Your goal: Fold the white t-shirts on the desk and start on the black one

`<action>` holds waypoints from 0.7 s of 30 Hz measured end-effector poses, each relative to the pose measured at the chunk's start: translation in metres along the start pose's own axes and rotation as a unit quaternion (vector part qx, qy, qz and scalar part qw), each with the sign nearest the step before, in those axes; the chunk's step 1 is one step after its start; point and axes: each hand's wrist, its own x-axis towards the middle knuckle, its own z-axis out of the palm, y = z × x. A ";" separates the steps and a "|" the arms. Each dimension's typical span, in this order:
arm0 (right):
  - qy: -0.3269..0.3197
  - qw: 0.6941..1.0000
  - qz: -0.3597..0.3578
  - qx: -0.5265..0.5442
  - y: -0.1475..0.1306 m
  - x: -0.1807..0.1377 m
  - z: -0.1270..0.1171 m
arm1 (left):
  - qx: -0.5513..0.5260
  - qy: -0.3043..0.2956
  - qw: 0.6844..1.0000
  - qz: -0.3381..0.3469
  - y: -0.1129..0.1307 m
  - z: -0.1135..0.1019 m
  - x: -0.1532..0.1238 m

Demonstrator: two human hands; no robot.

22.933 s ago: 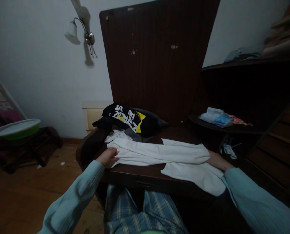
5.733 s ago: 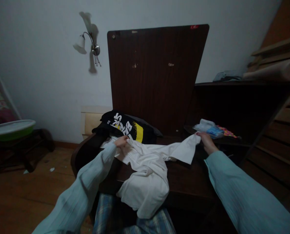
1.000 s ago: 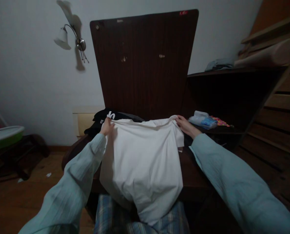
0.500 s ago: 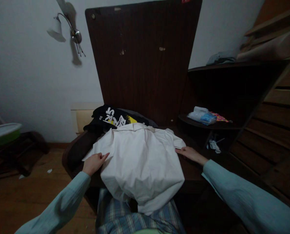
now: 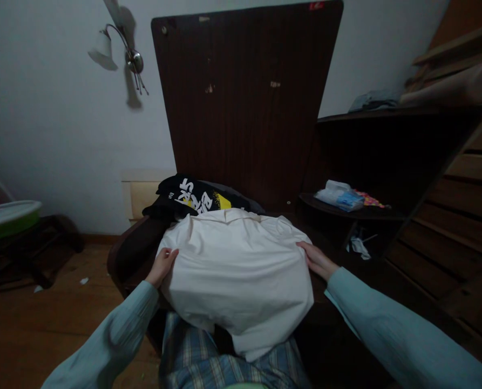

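Note:
A white shirt [image 5: 241, 275] lies spread over the dark wooden surface in front of me, its collar end away from me and its lower edge hanging over the front toward my knees. My left hand [image 5: 163, 266] pinches the shirt's left side, thumb on top. On the opposite side, my right hand [image 5: 316, 259] grips the cloth, its fingers partly tucked under the fabric. Between both hands the cloth is drawn into sideways creases. Behind the collar is a black garment [image 5: 192, 195] with white and yellow print.
A tall dark board [image 5: 244, 108] stands behind the clothes. To the right, a corner shelf [image 5: 386, 216] bears a plastic-wrapped tissue pack [image 5: 340, 195]. A green-and-white basin [image 5: 9, 219] sits on a stool at left. A wall lamp [image 5: 133, 62] hangs upper left.
Both hands have shifted slightly and now hold the shirt's sides, pulling it taut. Its sleeves, spread out earlier, are now mostly covered or folded in. The view has moved a little.

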 end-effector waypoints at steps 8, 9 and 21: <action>-0.010 0.999 -0.017 -0.030 -0.028 0.018 -0.019 | -0.040 0.013 0.999 0.015 0.009 0.010 0.001; -0.020 0.998 -0.004 -0.058 -0.024 0.016 -0.019 | -0.055 0.010 0.998 0.013 0.008 0.013 0.000; -0.186 0.964 0.009 -0.189 -0.004 -0.036 -0.011 | -0.160 0.035 0.986 0.027 -0.017 0.028 0.007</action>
